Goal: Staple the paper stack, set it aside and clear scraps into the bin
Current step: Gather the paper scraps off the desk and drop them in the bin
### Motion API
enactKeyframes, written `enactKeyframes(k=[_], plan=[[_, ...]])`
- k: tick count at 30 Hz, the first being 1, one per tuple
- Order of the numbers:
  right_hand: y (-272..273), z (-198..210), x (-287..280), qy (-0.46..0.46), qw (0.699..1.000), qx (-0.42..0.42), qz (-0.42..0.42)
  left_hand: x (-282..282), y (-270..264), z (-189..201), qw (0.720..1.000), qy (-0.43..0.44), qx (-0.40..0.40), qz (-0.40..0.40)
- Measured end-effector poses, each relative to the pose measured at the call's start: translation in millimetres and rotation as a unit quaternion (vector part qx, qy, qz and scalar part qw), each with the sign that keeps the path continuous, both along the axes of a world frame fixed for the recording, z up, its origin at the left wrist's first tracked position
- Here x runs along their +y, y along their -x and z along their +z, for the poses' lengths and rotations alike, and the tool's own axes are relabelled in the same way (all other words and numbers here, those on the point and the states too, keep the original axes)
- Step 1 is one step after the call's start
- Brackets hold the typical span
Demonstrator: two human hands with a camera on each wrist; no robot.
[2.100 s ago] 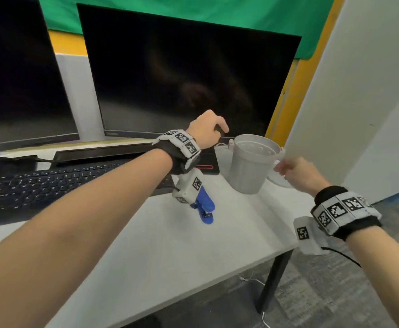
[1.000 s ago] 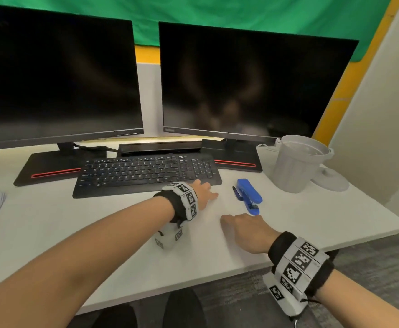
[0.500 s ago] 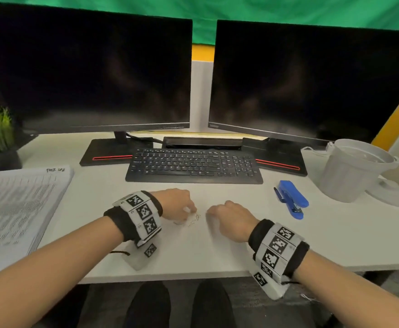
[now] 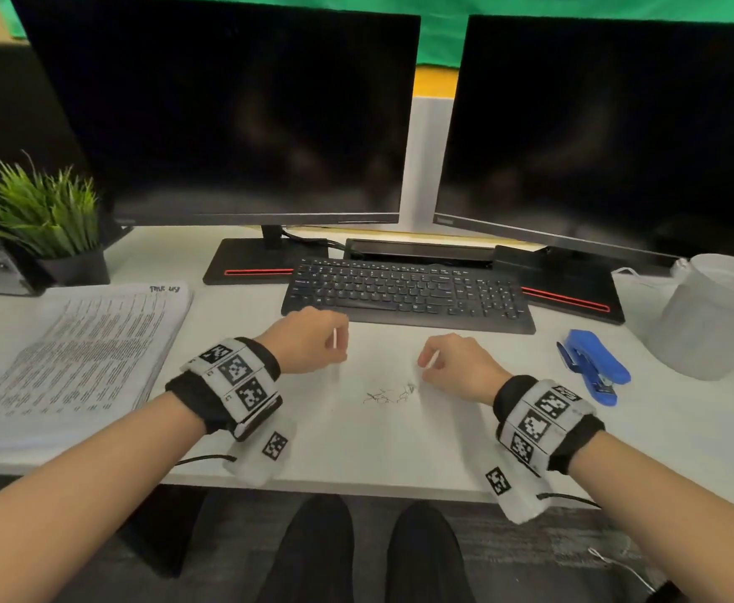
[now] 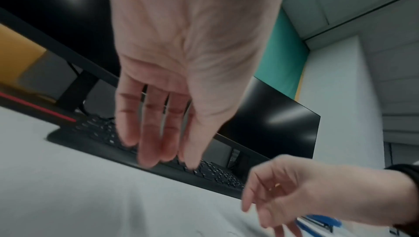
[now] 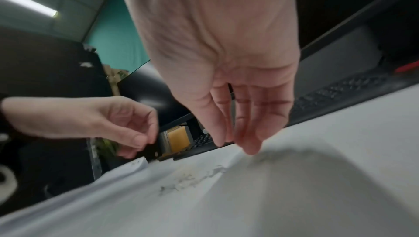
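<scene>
Several tiny scraps (image 4: 389, 396), likely bent staples, lie on the counter (image 4: 356, 450) between left hand (image 4: 308, 339) and right hand (image 4: 456, 365). Fingers of both hang loosely curled, holding nothing. Light, stiff, prickly bits: better swept together, then pinched. Bin (image 4: 713, 315) stands far right.

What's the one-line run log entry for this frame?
phase: clearing scraps | left hand: open, empty | right hand: open, empty | scraps: on desk between hands | bin: far right
</scene>
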State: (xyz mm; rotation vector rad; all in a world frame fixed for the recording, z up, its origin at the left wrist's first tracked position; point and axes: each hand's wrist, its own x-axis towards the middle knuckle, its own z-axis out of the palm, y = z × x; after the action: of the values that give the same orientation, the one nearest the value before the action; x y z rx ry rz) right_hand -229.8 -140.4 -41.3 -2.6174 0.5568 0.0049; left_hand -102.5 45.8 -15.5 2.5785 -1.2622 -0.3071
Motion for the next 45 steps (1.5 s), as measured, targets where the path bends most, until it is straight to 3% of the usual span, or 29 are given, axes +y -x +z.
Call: enactKeyframes(k=[4, 8, 11, 14, 18, 22, 24, 28, 32, 35, 40, 43, 45], plan=[[12.2, -6.7, -3.7, 0.115, 0.988, 0.091, 0.048, 28.7, -0.7, -2.8, 0.993, -0.111, 0.046, 0.008], [13.0, -15.4, 15.4, 0.126, 0.977, 0.099, 0.139, 27.2, 6.8, -16.7, 0.982, -0.166, 0.086, 0.009], [12.1, -13.2, 21.2, 0.089, 0.979, 0.08, 0.166, 9.2, 10.8, -20.5, 0.985, -0.145, 0.088, 0.004], [14.0, -5.8, 13.7, 0.067, 0.991, 0.039, 0.113, -13.4, 15.1, -21.0, 0.988, -0.13, 0.077, -0.019], [20.8, -4.9, 4.4, 0.082, 0.992, 0.043, 0.082, -34.1, 18.9, -19.2, 0.994, -0.098, 0.037, -0.042], [30.3, -10.9, 7.3, 0.102, 0.985, 0.053, 0.126, -12.0, 6.4, -11.6, 1.0, -0.011, 0.018, -0.012], [33.4, -13.6, 13.4, 0.115, 0.979, 0.081, 0.149, 13.8, -0.1, -10.4, 1.0, -0.009, -0.004, 0.004], [26.9, -14.2, 28.3, 0.137, 0.961, 0.132, 0.199, 63.9, 5.9, -13.4, 0.99, -0.14, -0.012, 0.027], [14.4, -7.4, 32.1, 0.09, 0.97, 0.114, 0.196, 81.2, 25.6, -24.3, 0.969, -0.246, 0.023, 0.011], [13.0, -4.3, 25.3, 0.097, 0.978, 0.088, 0.161, 72.7, 36.1, -35.6, 0.956, -0.289, 0.035, 0.026], [23.1, -7.0, 27.3, 0.155, 0.964, 0.135, 0.169, 32.7, 46.4, -40.5, 0.958, -0.287, -0.003, -0.004], [24.8, -12.0, 33.3, 0.138, 0.962, 0.124, 0.202, 3.5, 53.4, -41.3, 0.962, -0.27, -0.02, -0.022], [20.3, -13.3, 29.7, 0.11, 0.973, 0.088, 0.181, -11.9, 55.1, -39.5, 0.966, -0.253, -0.033, -0.047]])
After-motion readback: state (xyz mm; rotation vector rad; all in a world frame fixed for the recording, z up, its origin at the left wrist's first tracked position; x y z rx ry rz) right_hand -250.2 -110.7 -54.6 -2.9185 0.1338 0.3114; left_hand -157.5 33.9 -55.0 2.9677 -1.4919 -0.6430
